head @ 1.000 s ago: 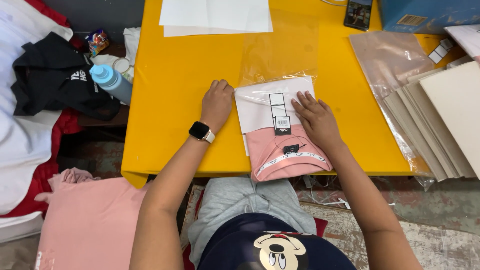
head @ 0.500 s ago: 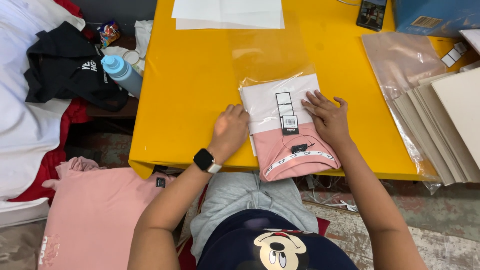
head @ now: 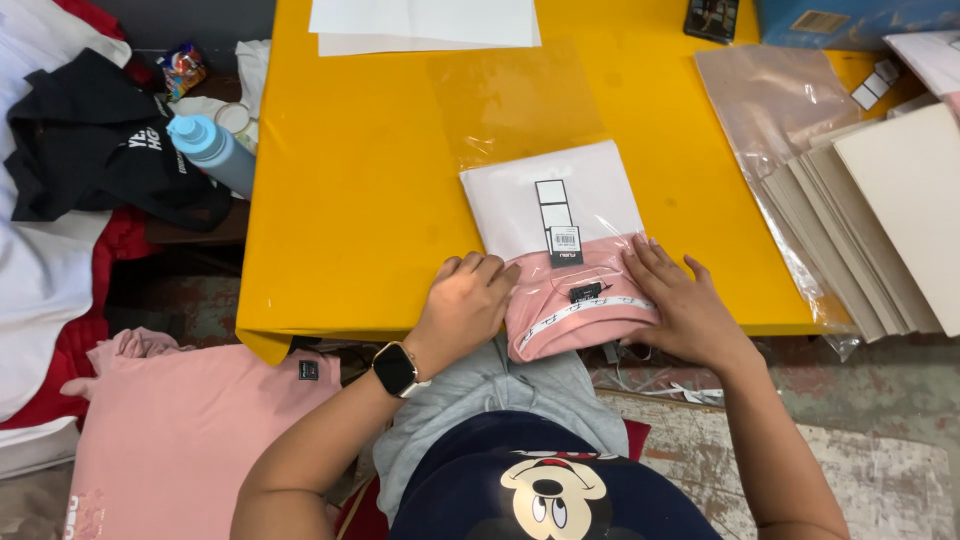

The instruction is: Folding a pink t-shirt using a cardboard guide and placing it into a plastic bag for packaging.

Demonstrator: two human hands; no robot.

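Lying between both flat, open hands, left hand point(head: 468, 302) and right hand point(head: 683, 308), the folded pink garment point(head: 578, 315) is pressed, ungripped.

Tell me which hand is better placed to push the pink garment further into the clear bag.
Probably the right hand: it lies flat on the folded pink garment beside its outer end, behind the clear bag mouth. The left hand only rests at the left edge, better suited to steadying.

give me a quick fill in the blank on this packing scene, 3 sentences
1. Both hands, left hand and right hand, press on a folded ____ garment.
2. The table is ____ in colour.
3. The smartwatch sits on the ____ wrist.

Missing words: pink; yellow; left
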